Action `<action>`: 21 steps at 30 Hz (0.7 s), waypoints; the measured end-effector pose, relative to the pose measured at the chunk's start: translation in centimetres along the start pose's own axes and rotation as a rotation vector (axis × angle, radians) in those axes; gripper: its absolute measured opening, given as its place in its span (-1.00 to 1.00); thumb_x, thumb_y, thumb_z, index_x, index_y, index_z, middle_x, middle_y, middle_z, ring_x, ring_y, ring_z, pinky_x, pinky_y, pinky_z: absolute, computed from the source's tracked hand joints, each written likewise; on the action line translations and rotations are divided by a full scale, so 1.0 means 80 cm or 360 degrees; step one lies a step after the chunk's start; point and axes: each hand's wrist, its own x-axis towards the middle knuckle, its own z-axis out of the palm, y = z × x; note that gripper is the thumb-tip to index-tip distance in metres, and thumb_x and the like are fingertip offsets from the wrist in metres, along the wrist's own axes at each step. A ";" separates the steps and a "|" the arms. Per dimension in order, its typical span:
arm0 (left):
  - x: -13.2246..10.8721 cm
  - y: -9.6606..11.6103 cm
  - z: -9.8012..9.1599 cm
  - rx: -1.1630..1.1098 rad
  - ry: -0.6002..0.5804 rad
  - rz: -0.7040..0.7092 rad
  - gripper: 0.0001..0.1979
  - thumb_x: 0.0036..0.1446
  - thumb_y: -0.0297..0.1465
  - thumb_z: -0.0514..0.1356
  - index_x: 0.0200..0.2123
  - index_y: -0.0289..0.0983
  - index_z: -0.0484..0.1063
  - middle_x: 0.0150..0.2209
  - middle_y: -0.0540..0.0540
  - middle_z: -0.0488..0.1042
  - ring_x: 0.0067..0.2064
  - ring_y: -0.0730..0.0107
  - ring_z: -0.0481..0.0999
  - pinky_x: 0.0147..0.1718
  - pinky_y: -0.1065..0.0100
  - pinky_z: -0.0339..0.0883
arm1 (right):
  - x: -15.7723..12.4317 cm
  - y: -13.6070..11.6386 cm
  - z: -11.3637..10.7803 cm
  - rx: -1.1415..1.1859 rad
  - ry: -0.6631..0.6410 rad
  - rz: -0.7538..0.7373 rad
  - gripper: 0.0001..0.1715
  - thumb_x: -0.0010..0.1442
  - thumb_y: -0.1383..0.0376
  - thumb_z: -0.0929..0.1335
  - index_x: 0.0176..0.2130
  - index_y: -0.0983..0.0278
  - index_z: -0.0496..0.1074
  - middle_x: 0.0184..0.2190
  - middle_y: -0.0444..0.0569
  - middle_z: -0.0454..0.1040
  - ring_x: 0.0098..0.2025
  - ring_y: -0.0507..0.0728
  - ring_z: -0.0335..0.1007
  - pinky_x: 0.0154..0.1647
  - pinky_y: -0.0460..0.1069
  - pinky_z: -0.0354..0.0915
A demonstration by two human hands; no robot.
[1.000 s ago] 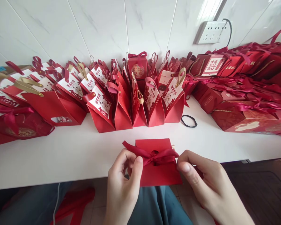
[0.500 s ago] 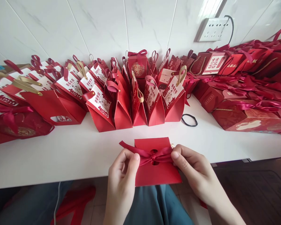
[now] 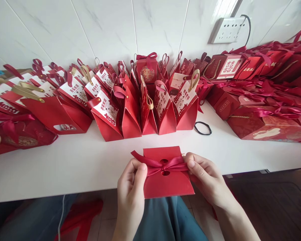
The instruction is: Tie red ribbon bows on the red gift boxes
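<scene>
Red box point(image 3: 168, 184), lower centre of frame, w/ ribbon point(image 3: 164, 168) knotted across its face btwn two round cut-outs. L hand point(image 3: 131, 182), left of box: thumb & fingers closed in a pinch on the left part of the ribbon, one tail poking out to upper left. R hand point(image 3: 207, 174), right of box: thumb & forefinger pinched at the ribbon's right end; its other fingers are partly hidden, so can't tell if they also bear on the box.

Handling (est.): box prob. light, thin card, fairly stiff but apt to crease or dent at corners (depth not shown, so fill unknown). Ribbon looks satiny, i.e. soft & slippery; best held near the knot or by the loops, box best by its side edges, w/out pressing the cut-outs.

Edges & room: front edge of white table point(image 3: 90, 167) passes behind the box, whose upper part shows against the tabletop & lower part against teal clothing point(image 3: 163, 221), bottom centre; can't tell if it rests on the edge. A strip of tabletop separates box from row of red bags point(image 3: 149, 125), mid-frame; sideways room looks ample, esp. lower left. Black loop point(image 3: 203, 134) lies right of the bags; stacked boxes point(image 3: 245, 125) bound the right.
</scene>
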 end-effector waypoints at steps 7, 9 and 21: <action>0.011 -0.022 -0.005 -0.0249 -0.0197 0.0119 -0.62 0.17 -0.14 0.20 -0.54 -0.26 0.23 -0.58 0.05 0.21 -0.53 0.53 0.16 -0.57 0.50 0.10 | 0.004 0.020 -0.007 0.0206 -0.0101 -0.0111 -0.50 0.31 0.08 0.32 -0.54 0.26 0.15 -0.60 -0.21 0.03 -0.52 0.00 -0.10 -0.50 -0.11 -0.05; 0.015 -0.029 -0.005 -0.0298 -0.0272 0.0175 -0.64 0.19 -0.15 0.19 -0.52 -0.26 0.28 -0.56 0.03 0.26 -0.52 0.52 0.22 -0.56 0.50 0.15 | 0.005 0.023 -0.004 0.0263 -0.0098 -0.0134 -0.50 0.29 0.08 0.33 -0.55 0.26 0.16 -0.60 -0.22 0.03 -0.52 0.00 -0.09 -0.50 -0.11 -0.03; 0.044 -0.040 -0.012 -0.0671 -0.0075 0.0368 -0.53 0.12 0.02 0.17 -0.54 -0.25 0.23 -0.57 0.06 0.18 -0.57 0.55 0.19 -0.65 0.52 0.10 | -0.063 0.003 0.014 0.0130 -0.0438 -0.0581 -0.78 0.35 0.11 0.27 -0.31 0.07 0.41 -0.56 -0.14 0.27 -0.48 0.09 0.24 -0.43 -0.03 0.25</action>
